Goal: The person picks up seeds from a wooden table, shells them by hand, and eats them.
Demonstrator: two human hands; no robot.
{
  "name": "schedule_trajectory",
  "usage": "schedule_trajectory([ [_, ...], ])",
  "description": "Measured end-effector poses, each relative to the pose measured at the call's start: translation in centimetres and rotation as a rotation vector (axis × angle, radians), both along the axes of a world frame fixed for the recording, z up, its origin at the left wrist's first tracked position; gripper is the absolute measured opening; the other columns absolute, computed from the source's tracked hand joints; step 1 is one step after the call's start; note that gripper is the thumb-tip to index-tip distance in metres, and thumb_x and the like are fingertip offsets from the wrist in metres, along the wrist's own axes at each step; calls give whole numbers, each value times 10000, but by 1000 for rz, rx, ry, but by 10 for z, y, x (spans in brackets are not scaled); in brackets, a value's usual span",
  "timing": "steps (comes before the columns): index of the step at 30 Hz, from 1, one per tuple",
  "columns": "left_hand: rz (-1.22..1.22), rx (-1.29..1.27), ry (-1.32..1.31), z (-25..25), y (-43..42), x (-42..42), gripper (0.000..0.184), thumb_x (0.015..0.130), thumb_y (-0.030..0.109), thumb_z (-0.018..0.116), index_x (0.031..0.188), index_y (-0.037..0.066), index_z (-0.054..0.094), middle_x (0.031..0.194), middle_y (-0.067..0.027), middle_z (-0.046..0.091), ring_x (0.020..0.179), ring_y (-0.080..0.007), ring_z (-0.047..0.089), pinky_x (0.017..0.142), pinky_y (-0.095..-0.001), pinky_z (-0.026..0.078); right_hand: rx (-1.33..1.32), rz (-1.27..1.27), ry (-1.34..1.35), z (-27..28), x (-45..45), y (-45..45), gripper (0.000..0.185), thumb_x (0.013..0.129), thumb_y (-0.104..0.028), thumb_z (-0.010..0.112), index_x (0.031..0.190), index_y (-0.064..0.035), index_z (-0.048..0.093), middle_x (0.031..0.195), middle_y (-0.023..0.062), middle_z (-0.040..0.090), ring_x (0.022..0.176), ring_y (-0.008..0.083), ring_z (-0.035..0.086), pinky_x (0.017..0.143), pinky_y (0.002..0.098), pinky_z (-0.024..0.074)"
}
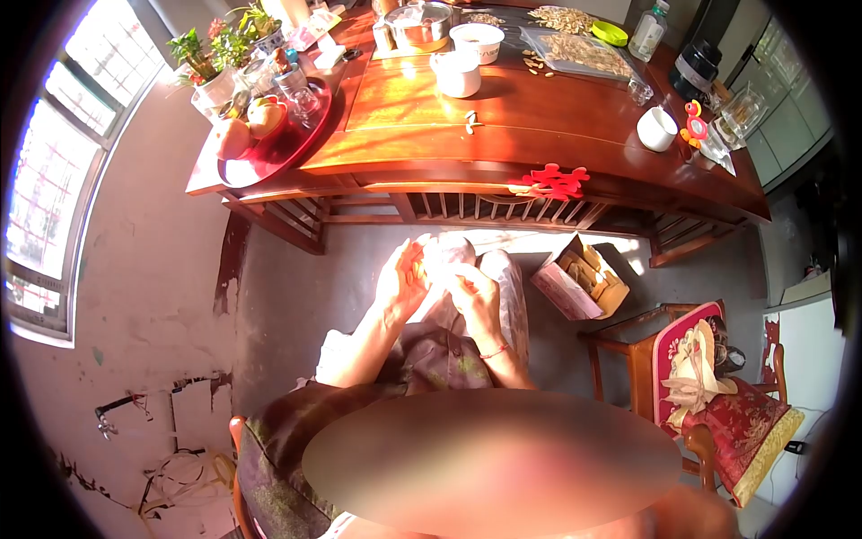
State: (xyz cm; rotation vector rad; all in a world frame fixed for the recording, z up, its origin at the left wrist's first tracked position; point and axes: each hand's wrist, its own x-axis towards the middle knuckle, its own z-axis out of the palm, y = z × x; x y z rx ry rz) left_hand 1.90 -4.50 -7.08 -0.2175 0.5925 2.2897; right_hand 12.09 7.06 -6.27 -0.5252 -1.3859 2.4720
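Above my lap, my left hand (pixel 403 279) is raised with its palm turned inward and its fingers curled. My right hand (pixel 478 301) is beside it on the right, fingers bent together in a pinch. What they hold is too small and washed out by sunlight to make out. Behind the hands, my pale-trousered knees (pixel 505 278) are in bright glare. On the table ahead lie a few loose pale seeds or shells (pixel 471 123), near a white mug (pixel 458 75).
A wooden table (pixel 386 148) spans the front, with a red tray (pixel 310 148) of fruit, a steel pot (pixel 422 25), a bag of flat seeds (pixel 579 52) and a white cup (pixel 656 130). An open cardboard box (pixel 582 280) is on the floor, beside a cushioned chair (pixel 666 359).
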Motion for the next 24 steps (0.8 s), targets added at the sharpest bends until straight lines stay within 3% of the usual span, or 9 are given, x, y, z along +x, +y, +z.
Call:
schedule_trajectory([
  [2, -3, -59, -23, 7, 2, 1, 370, 935, 282, 463, 1149, -13, 525, 1050, -119, 608, 920, -217, 591, 828, -318, 482, 587, -43, 86, -9, -3, -2, 125, 816, -58, 632, 925, -4, 660, 614, -42, 541, 508, 30, 439, 453, 199, 353],
  [3, -4, -119, -47, 12, 4, 2, 413, 943, 311, 440, 1193, -13, 497, 1073, -107, 601, 918, -208, 594, 825, -320, 482, 612, -89, 72, -2, -3, -7, 146, 792, -68, 676, 920, 1, 661, 643, -19, 584, 568, 37, 491, 518, 206, 416],
  [6, -53, -115, -31, 26, 6, 8, 459, 946, 342, 427, 1223, -22, 476, 1108, -120, 593, 956, -211, 584, 858, -333, 468, 726, -71, 117, 1, -4, -12, 165, 788, -85, 692, 928, -5, 660, 635, 8, 591, 569, 45, 494, 524, 219, 429],
  [7, -52, -114, -31, 24, 6, 8, 459, 946, 342, 427, 1223, -22, 476, 1108, -120, 593, 956, -211, 584, 858, -333, 468, 800, -21, 41, 4, -2, -10, 178, 781, -103, 705, 921, -6, 658, 640, 53, 606, 570, 67, 526, 529, 231, 442],
  [10, -91, -72, -17, 10, 4, 5, 456, 942, 333, 445, 1228, -21, 481, 1169, -136, 571, 1032, -212, 554, 937, -346, 429, 974, -42, 22, 6, -2, -11, 196, 774, -110, 709, 937, -15, 656, 684, 74, 628, 568, 109, 563, 537, 250, 459],
  [16, -173, -22, 0, 8, 6, 9, 449, 947, 365, 425, 1193, -2, 500, 1112, -120, 596, 1006, -215, 566, 921, -343, 428, 1044, -130, 73, 14, -4, -15, 198, 777, -134, 695, 951, -49, 654, 794, 89, 658, 634, 211, 638, 580, 290, 505],
  [18, -120, -195, -37, 9, 8, 10, 412, 954, 338, 414, 1178, 6, 512, 1117, -115, 596, 1014, -214, 563, 937, -340, 417, 1101, -153, 84, 12, -4, -16, 174, 782, -127, 684, 938, -55, 655, 804, 93, 660, 654, 217, 647, 587, 292, 511],
  [24, -202, -60, 11, -2, 10, 14, 376, 959, 311, 405, 1153, 12, 528, 1095, -92, 597, 1017, -226, 561, 946, -349, 415, 1206, -199, 86, 9, -3, -14, 114, 797, -79, 640, 909, -64, 650, 784, 95, 655, 628, 227, 641, 560, 303, 503],
])
